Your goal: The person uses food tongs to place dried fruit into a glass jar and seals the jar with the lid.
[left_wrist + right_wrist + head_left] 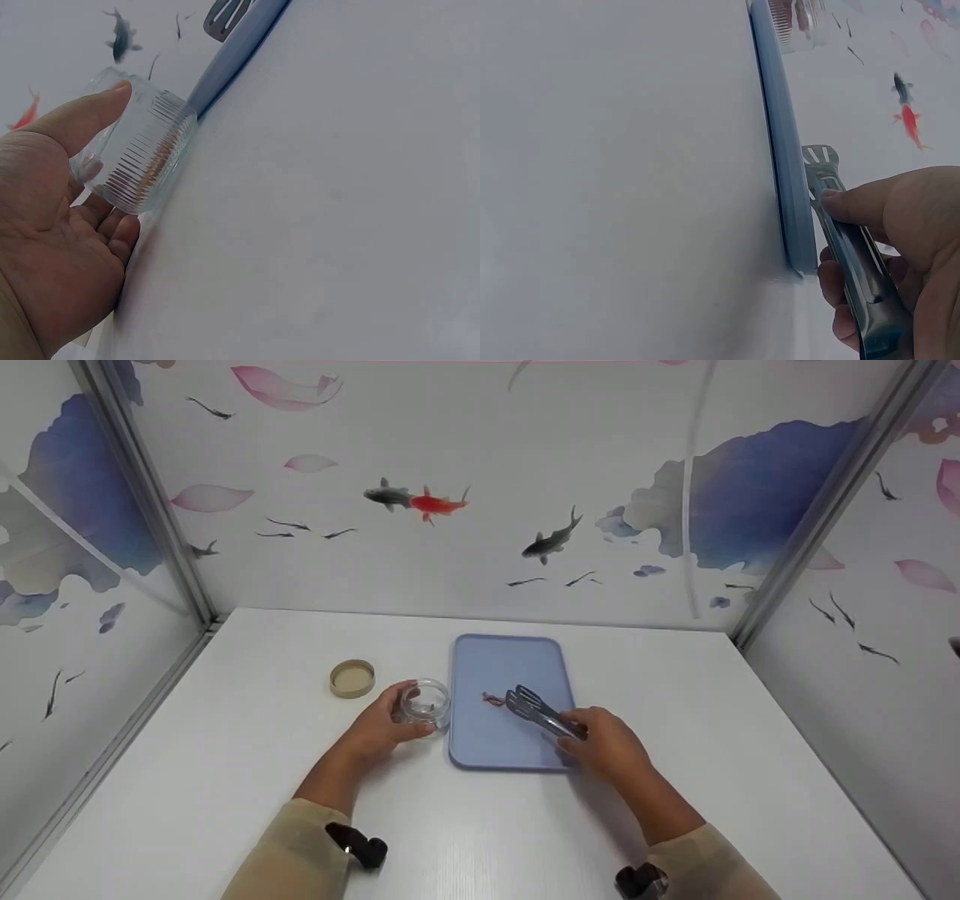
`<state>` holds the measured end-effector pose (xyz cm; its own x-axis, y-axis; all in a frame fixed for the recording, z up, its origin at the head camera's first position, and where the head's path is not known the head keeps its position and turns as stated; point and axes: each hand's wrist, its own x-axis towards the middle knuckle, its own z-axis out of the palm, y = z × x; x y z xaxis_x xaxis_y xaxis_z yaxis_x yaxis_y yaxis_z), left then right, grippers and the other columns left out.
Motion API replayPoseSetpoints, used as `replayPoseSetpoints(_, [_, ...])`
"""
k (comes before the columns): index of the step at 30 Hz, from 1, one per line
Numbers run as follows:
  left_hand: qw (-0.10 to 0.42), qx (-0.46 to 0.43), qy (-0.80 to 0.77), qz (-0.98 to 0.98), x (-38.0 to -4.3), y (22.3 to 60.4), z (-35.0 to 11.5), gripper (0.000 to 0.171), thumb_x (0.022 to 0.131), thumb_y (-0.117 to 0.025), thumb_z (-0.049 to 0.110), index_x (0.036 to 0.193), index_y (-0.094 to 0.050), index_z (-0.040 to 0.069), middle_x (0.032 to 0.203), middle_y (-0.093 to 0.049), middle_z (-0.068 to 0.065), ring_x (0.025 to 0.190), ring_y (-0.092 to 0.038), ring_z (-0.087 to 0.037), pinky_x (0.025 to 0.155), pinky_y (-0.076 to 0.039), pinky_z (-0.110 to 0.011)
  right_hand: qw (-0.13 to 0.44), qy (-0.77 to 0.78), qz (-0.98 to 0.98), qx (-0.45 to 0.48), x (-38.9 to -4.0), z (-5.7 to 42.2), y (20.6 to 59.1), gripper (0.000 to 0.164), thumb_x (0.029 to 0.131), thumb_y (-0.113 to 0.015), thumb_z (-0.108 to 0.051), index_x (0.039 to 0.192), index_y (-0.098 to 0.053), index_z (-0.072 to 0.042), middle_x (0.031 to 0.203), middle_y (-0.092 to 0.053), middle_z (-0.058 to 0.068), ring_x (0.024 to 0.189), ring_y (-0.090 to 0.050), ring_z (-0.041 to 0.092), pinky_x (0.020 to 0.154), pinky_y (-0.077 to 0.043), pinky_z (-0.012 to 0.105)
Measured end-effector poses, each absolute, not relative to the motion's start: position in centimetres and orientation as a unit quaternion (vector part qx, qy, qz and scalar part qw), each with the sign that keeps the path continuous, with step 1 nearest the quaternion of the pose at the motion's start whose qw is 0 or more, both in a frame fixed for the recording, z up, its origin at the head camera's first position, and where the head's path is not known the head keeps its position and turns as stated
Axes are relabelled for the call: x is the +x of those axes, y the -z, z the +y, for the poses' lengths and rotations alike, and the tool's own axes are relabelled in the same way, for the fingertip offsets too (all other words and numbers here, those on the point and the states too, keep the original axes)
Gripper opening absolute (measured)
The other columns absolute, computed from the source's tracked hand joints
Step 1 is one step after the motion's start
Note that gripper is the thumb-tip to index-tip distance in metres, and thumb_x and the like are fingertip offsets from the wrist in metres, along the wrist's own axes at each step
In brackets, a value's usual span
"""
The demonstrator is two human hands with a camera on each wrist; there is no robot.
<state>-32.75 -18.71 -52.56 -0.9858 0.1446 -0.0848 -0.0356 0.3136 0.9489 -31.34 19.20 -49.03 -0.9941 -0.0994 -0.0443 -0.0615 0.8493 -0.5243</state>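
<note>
My left hand [376, 727] grips a clear glass jar [427, 703] just left of the blue tray, thumb on one side and fingers on the other. The jar's ribbed wall [150, 154] fills the middle of the left wrist view, with a brownish tint showing through it. With my right hand [611, 746] I hold metal tongs [549, 721] over the tray [510, 660]; thumb and fingers close round the handle [859, 262]. The slotted tips point left, slightly apart. A small, thin brown twisted piece [493, 700] lies on the tray right beside them.
A round gold-coloured lid [352, 679] sits on the white table [285, 645], left of and behind the jar. White panels printed with fish and petals [450, 570] enclose the table at the back and both sides, with metal posts at the corners.
</note>
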Motion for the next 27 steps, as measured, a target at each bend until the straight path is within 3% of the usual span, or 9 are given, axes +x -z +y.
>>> replayPoseSetpoints(9, [0.083, 0.035, -0.58, 0.809, -32.62, 52.43, -18.79, 0.095, 0.087, -0.091, 0.035, 0.165, -0.039, 0.024, 0.172, -0.041, -0.002, 0.167, -0.026, -0.03, 0.137, -0.019, -0.051, 0.03, 0.273, 0.961, -0.04, -31.32, 19.45, 49.29, 0.041, 0.099, -0.078, -0.022, 0.139, -0.074, -0.023, 0.114, -0.07, 0.003, 0.096, -0.06, 0.02, 0.077, -0.049, 0.034])
replayPoseSetpoints(27, [0.078, 0.033, -0.58, 0.81, -32.7, 52.58, -18.78, 0.097, 0.086, -0.092, 0.034, 0.165, -0.038, 0.021, 0.173, -0.041, -0.006, 0.166, -0.027, -0.033, 0.137, -0.019, -0.052, 0.019, 0.275, 0.961, -0.036, -31.35, 19.42, 49.39, 0.038, 0.099, -0.078, -0.022, 0.137, -0.075, -0.025, 0.105, -0.067, 0.002, 0.089, -0.058, 0.02, 0.069, -0.045, 0.032])
